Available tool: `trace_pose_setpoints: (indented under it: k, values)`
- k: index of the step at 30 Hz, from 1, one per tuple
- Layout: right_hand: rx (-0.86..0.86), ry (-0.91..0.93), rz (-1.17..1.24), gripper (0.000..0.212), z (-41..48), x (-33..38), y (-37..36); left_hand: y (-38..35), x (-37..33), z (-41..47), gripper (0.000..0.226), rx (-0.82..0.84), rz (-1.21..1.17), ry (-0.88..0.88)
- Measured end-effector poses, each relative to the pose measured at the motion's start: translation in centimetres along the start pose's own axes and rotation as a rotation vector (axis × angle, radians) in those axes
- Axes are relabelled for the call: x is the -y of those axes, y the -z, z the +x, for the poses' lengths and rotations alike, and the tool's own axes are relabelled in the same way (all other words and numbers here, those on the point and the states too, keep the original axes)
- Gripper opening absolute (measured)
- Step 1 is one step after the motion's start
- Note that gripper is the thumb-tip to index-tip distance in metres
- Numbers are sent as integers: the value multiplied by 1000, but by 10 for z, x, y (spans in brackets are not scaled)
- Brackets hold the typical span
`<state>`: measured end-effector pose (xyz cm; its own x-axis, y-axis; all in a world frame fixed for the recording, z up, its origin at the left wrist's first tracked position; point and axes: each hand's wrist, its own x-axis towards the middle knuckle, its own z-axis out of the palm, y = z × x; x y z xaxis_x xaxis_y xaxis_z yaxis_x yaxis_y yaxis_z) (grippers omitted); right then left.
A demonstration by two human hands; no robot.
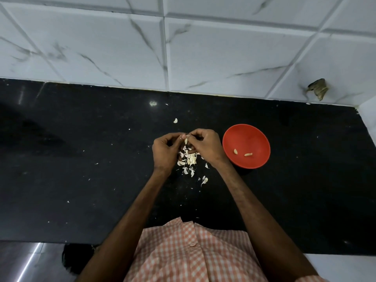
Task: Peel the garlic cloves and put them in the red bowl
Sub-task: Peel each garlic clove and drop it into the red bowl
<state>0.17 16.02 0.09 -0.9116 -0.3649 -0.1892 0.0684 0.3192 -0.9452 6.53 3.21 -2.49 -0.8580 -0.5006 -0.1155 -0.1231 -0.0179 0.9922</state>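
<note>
**View from my head, looking down.** The red bowl (pixel 250 137) stands on the black counter (pixel 81 159) and is the reference for all positions.

- **In the bowl:** two peeled cloves (pixel 235 151) lie on its red floor. They are apart from one another, toward the side closest to me.
- **Right hand:** just left of the bowl, my right hand (pixel 205 147) is held above the counter with its fingers curled. Its thumb and fingertips pinch a garlic clove (pixel 185 141).
- **Left hand:** farther left of the bowl, my left hand (pixel 165 151) meets the right. Its fingers are also curled, and its thumb and forefinger pinch the same clove from the other side.
- **The clove:** it shows as a small pale sliver between the two hands. How much skin is on it is too small to tell.
- **Peelings:** left of the bowl and beneath both hands lies a loose heap of skins (pixel 190 159), pale and papery, spreading toward me. A single scrap (pixel 175 120) lies left of the bowl and farther from me, toward the tiled wall (pixel 183 47) that rises behind the bowl. Fine white flecks dot the counter on both sides of the bowl.
- **Nearest me:** on the near side of the bowl, at the bottom of the view, is my checked shirt (pixel 183 251).
</note>
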Motion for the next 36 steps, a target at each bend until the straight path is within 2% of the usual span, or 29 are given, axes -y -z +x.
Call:
trace_pose_setpoints:
  k: [4,9,16,22,28,36]
  values:
    - [2,-6,22,8,-1,2,-3,-3,-2,-2,10,-52,-72,16]
    - [13,-18,38,8,-3,-1,-6,-4,-3,-1,17,-95,-103,24]
    - [-41,-31,76,6,-4,1,-8,-5,0,-3,13,-87,-35,-11]
    - [-58,-33,190,8,-5,0,-9,-5,-4,-2,14,-94,-96,3]
    - [23,-142,323,7,-5,6,-8,-4,-3,-2,19,-107,-74,-12]
    - [-13,-152,314,7,-3,0,-9,-5,-1,-2,19,-94,-52,-21]
